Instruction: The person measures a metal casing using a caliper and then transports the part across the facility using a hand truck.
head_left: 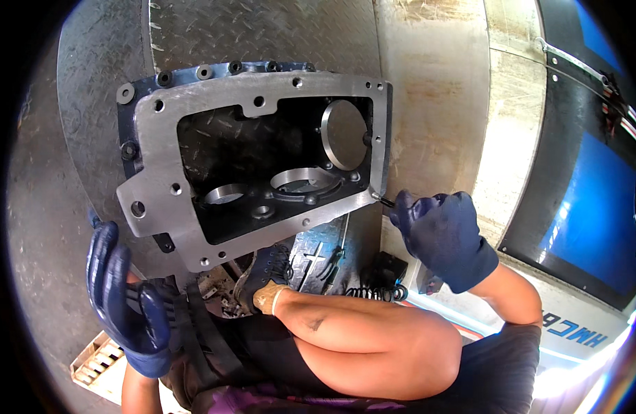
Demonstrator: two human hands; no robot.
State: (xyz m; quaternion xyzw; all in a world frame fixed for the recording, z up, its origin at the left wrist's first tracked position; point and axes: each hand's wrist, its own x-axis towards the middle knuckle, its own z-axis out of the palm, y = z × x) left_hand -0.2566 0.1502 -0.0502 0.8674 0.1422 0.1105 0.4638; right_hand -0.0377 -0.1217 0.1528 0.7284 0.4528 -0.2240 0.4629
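The case is at eleven o'clock, and the right hand at three pinches a thin tool, maybe so it can reach the case's four o'clock corner, while the left hand at eight is loosely spread, holding nothing.

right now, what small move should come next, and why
Perhaps bring the left hand to steady the metal housing: that hand looks open and empty, while the right hand holds a thin dark tool at the housing's lower right corner.
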